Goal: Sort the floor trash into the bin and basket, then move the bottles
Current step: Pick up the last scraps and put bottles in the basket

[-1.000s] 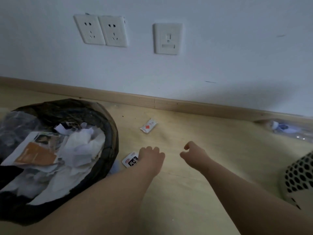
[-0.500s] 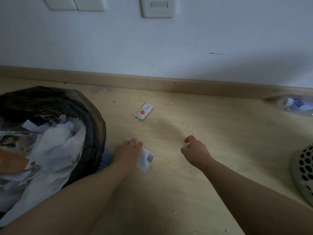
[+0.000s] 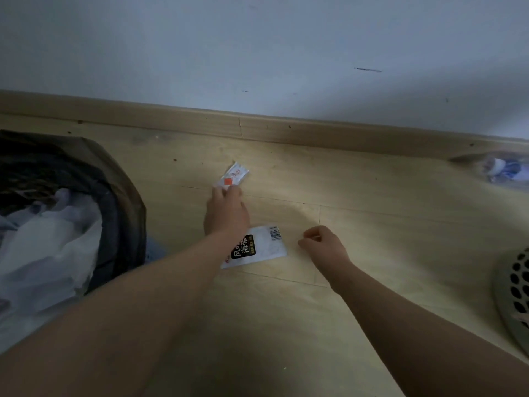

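A small white sachet [image 3: 232, 177] with an orange square lies on the wooden floor near the baseboard. My left hand [image 3: 226, 209] reaches out to it, fingertips touching its near edge. A larger white packet [image 3: 259, 247] with a black label and a barcode lies flat on the floor, partly under my left wrist. My right hand [image 3: 323, 245] hovers low to the right of that packet with fingers curled and nothing in it. The black-lined bin [image 3: 123, 213], stuffed with white paper, stands at the left. A crushed clear bottle [image 3: 503, 170] lies by the baseboard at far right.
A perforated pale basket [image 3: 515, 293] shows at the right edge. The white wall and wooden baseboard [image 3: 286, 130] close off the far side. Bare wooden floor stretches between the packet and the basket.
My left hand let go of the larger packet, which now lies on the floor, and moved forward to the small sachet. The view tilted down. My right hand barely moved.
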A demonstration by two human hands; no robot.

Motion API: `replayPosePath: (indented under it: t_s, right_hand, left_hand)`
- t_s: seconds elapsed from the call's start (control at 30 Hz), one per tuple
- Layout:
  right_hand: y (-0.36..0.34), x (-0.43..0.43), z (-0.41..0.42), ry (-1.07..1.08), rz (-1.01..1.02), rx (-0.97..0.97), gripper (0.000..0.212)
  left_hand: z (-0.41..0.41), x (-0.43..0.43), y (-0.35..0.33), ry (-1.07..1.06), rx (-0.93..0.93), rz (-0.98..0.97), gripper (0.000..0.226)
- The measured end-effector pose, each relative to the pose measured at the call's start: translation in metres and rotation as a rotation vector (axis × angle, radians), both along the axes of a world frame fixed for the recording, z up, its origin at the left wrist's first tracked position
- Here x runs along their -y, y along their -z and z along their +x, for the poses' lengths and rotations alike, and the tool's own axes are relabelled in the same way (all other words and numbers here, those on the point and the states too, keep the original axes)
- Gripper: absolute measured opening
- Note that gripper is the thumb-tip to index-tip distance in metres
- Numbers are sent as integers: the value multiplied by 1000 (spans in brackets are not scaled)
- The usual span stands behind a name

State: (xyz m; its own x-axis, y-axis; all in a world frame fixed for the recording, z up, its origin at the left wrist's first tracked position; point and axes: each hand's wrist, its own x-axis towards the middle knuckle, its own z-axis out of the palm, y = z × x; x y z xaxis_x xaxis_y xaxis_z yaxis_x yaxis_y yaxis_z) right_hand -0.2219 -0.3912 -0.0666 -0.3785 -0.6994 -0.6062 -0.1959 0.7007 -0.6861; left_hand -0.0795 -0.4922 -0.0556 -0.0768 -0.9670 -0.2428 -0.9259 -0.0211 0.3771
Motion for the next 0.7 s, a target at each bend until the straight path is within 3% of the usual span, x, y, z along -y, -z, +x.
replayPosePath:
  t_s: [0.07,0.17,0.23,0.33,0.43,0.53,0.63,0.7]
  right_hand:
    - [-1,3,-6,42,-7,119,16]
    - [0,7,-10,104,-1,212,14]
    - [0,12,-9,145,-7,248,14]
    - [2,17,-8,155,-28,261,14]
    - [4,17,-5,130,-53,222,18]
    - [6,11,4,130,-60,61,17]
    - [7,-8,21,256,-30,-102,12]
    - [3,-20,36,342,27,-94,13]
  left_hand:
    - [-2,21,1,125,121,-17,46]
    - [-6,43,7,153,238,201,61]
    - [-6,43,13,163,275,232,58]
    - [-3,30,17,222,320,126,47]
    - [9,21,18,256,368,51,41]
    - [16,7,17,249,358,28,33]
    - [19,-11,16,204,298,52,29]
    - [23,-23,16,156,231,79,27]
